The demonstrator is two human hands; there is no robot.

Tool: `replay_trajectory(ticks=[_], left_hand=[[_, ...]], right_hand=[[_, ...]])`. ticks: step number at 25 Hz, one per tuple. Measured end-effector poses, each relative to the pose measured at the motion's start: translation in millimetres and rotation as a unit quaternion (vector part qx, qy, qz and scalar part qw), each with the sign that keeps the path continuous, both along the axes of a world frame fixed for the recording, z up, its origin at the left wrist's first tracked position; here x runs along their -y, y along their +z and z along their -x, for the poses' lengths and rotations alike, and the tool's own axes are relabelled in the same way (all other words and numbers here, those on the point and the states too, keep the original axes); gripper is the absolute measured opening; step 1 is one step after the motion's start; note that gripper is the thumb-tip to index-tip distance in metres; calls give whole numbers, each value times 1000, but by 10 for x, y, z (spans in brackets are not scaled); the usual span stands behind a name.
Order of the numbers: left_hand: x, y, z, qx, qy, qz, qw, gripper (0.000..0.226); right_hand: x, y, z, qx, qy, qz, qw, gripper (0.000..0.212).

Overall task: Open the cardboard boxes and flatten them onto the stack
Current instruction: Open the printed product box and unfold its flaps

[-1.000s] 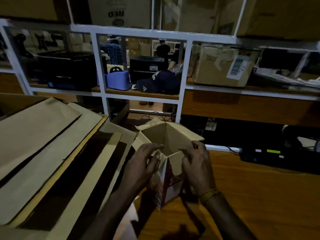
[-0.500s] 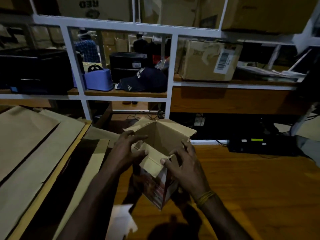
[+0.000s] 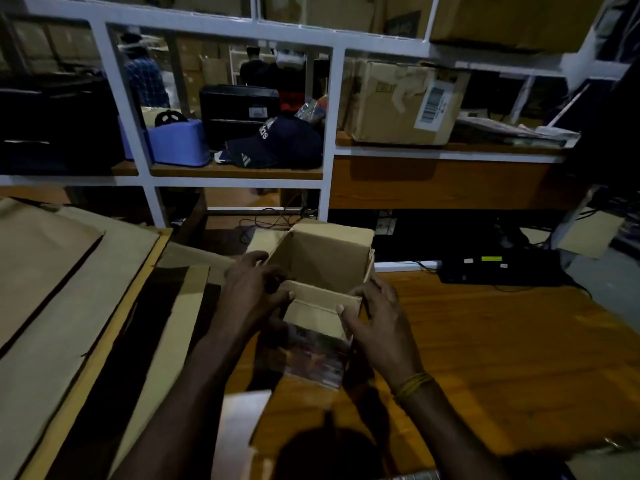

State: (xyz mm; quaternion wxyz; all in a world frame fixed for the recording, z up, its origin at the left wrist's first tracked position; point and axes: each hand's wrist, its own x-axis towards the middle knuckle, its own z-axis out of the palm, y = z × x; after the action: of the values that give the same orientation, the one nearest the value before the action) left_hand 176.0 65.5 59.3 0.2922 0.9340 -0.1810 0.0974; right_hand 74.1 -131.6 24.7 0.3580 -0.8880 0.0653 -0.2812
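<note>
Opening step: my left hand (image 3: 254, 292) and right hand (image 3: 375, 318) each grip the box (image 3: 322, 271) rim; next, collapse it flat.

Open-topped small cardboard box (image 3: 322, 261) beside flattened stack (image 3: 69, 289)

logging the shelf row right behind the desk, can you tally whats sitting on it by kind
taped cardboard box: 1
dark cap: 1
blue case: 1
black machines: 2
total: 5
A pile of papers at the right end is too dim to count.
</note>
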Motion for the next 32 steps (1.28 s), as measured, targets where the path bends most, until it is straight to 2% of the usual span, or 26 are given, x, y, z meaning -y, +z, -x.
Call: replay_trajectory(ticks=[3, 10, 14, 18, 23, 32], left_hand=[[-23, -19, 202, -19, -37, 41, 998, 30], [-116, -239, 1042, 66, -47, 155, 985, 17], [-246, -416, 1591, 91, -50, 175, 979, 16], [-416, -496, 2104, 142, -50, 176, 973, 19], [-605, -283, 2547, 177, -57, 200, 962, 22], [-1096, 549, 2749, 259, -84, 253, 928, 17]], right_hand=[[-79, -22, 126, 14, 0, -8, 1000, 13], [-490, -64, 708, 59, -45, -84, 994, 12], [-683, -204, 1201, 90, -50, -109, 989, 7], [-890, -327, 1698, 105, -66, -97, 988, 14], [-1177, -173, 2124, 168, -106, -73, 977, 20], [-1751, 721, 2388, 285, -108, -48, 951, 21]])
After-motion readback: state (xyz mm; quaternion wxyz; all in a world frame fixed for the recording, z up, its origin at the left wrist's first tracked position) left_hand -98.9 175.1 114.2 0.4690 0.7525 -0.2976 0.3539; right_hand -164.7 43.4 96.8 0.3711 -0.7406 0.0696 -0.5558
